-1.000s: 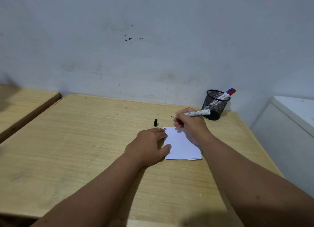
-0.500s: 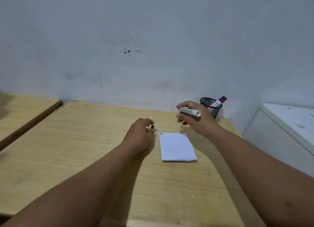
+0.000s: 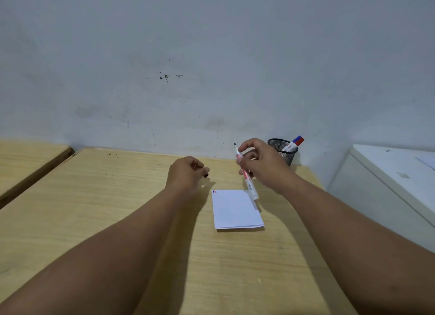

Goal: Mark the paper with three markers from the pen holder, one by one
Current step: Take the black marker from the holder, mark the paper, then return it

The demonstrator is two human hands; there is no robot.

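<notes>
While the right hand [image 3: 263, 165] pinches an uncapped marker [image 3: 246, 173], tip up, above the paper [image 3: 236, 208] on the table [image 3: 117, 197], the left hand [image 3: 186, 173] curls its grip round a small black cap [image 3: 206, 175], mostly hidden; the pen holder [image 3: 283, 151] stands behind

The paper [image 3: 236, 208] is white with small blue and red marks [image 3: 214, 191] at one corner. The marker [image 3: 247, 179] is white with red lettering and a dark tip. The mesh pen holder [image 3: 284, 151] is black; the table [image 3: 94, 208] is pale woodgrain.
</notes>
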